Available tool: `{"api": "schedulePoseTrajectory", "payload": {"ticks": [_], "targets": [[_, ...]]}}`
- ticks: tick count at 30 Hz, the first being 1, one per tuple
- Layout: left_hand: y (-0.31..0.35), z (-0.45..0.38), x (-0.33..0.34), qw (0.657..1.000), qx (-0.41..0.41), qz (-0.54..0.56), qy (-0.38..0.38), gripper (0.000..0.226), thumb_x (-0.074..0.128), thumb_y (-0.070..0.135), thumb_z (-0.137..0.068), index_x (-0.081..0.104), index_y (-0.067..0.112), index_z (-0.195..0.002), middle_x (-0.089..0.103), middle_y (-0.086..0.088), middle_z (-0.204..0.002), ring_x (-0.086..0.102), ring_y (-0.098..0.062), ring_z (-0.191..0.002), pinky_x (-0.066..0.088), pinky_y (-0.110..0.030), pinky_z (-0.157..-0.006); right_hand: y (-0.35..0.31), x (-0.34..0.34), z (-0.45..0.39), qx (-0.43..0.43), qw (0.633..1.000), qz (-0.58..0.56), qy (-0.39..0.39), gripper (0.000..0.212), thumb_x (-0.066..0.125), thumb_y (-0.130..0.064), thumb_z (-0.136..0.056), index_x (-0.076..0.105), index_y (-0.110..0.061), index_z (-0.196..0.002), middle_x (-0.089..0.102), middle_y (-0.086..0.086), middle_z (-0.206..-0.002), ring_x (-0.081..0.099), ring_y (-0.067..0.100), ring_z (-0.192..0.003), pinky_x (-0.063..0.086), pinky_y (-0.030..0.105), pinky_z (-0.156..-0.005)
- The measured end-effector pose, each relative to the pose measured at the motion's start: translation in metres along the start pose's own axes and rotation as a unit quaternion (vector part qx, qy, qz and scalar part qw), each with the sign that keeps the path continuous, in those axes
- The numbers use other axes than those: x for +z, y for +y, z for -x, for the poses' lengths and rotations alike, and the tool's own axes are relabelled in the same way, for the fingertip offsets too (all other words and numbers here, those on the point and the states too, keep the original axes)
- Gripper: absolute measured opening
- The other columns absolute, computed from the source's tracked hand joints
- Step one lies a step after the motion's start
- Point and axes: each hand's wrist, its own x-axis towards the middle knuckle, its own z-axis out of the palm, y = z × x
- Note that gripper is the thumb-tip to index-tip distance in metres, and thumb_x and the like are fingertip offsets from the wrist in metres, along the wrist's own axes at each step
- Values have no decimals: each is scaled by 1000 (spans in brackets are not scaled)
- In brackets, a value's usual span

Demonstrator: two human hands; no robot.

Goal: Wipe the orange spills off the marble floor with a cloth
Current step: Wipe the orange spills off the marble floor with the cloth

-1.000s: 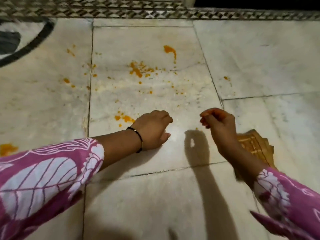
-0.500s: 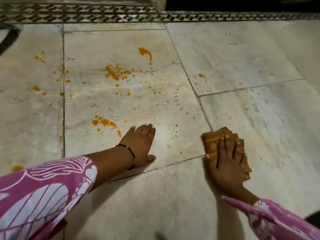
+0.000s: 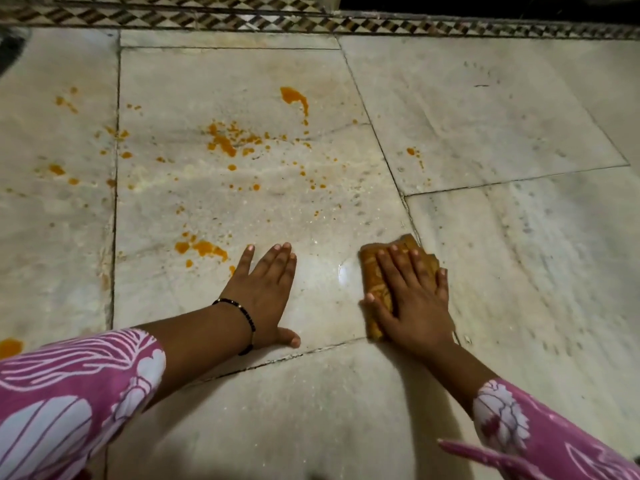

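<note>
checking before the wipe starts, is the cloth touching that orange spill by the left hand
Apart. The head view shows the cloth under the right hand, bare marble separating it from the spill.

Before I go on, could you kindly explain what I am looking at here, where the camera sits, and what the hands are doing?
There is no machine: the camera is worn on a person's head and looks down at their two bare hands on a marble floor. The right hand lies flat with straight fingers on a folded yellow-brown cloth, pressing it to the floor rather than holding it in a grip. The left hand, with a black bracelet at the wrist, lies flat on bare marble. Orange spills are scattered ahead and to the left.
</note>
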Motion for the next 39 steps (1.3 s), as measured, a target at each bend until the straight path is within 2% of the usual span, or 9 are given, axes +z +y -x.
{"api": "schedulePoseTrajectory", "payload": {"ticks": [6, 11, 14, 18, 24, 30, 32, 35, 39], "targets": [[-2, 1, 5, 1000, -5, 23, 5, 125, 36, 85, -71, -28, 3, -142, -31, -15, -152, -26, -27, -142, -11, -56, -113, -51, 17, 57, -25, 999, 36, 7, 73, 17, -65, -91, 2, -30, -152, -1, -2, -160, -6, 26, -147, -4, 62, -112], [-2, 0, 5, 1000, -3, 29, 7, 126, 37, 86, -70, -25, 4, -144, -31, -13, -153, -25, -26, -142, -13, -55, -114, -65, 11, -10, -132, 990, 48, -6, 71, 27, -65, -87, 16, -34, -150, 20, -4, -158, 15, 26, -146, 0, 62, -109], [-2, 1, 4, 999, -2, 35, 3, 125, 38, 85, -71, -25, 5, -143, -32, -13, -152, -24, -25, -142, -13, -54, -114, -45, 2, -38, -85, 996, 28, 18, 71, 27, -65, -85, 21, -35, -149, 24, -5, -157, 17, 22, -145, 4, 61, -112], [-3, 2, 5, 999, 3, 45, 4, 123, 38, 84, -72, -26, 6, -143, -36, -11, -149, -24, -25, -142, -13, -53, -114, -26, 9, -2, -2, 999, 24, 47, 69, 23, -62, -90, 9, -33, -152, 10, -5, -160, 4, 20, -147, 1, 58, -114], [-7, 6, 8, 998, 12, 64, 16, 118, 42, 79, -76, -23, 9, -145, -34, -9, -151, -23, -23, -143, -11, -54, -115, 23, 4, 28, -165, 986, 25, 4, 69, 18, -65, -91, 24, -29, -149, 25, -3, -156, 19, 20, -145, 16, 52, -112], [-5, 8, 10, 996, 18, 82, 14, 116, 43, 77, -78, -24, 10, -145, -38, -8, -147, -25, -23, -142, -15, -51, -114, 6, 0, -29, 55, 996, 33, 69, 73, 25, -64, -85, 25, -29, -149, 30, 3, -154, 22, 27, -140, 12, 59, -110], [-5, 7, 9, 997, 15, 74, 12, 116, 43, 76, -78, -24, 9, -145, -39, -8, -146, -25, -24, -142, -15, -49, -114, -18, 2, -36, 18, 998, 41, 47, 73, 23, -65, -86, 22, -29, -150, 27, 2, -156, 20, 27, -142, 6, 59, -110], [-3, 5, 5, 998, 12, 66, 8, 118, 45, 76, -77, -23, 7, -145, -34, -12, -151, -24, -26, -143, -17, -48, -112, -32, 7, -8, -108, 993, 34, 15, 69, 24, -63, -89, 20, -32, -150, 27, -3, -156, 19, 22, -144, 6, 55, -114], [-2, 3, 4, 998, 11, 62, 4, 118, 46, 75, -78, -22, 7, -145, -32, -14, -152, -23, -27, -143, -16, -49, -112, 27, 4, 36, -169, 986, 14, 3, 67, 20, -65, -91, 32, -29, -146, 37, -3, -150, 31, 21, -140, 18, 51, -112]]}}
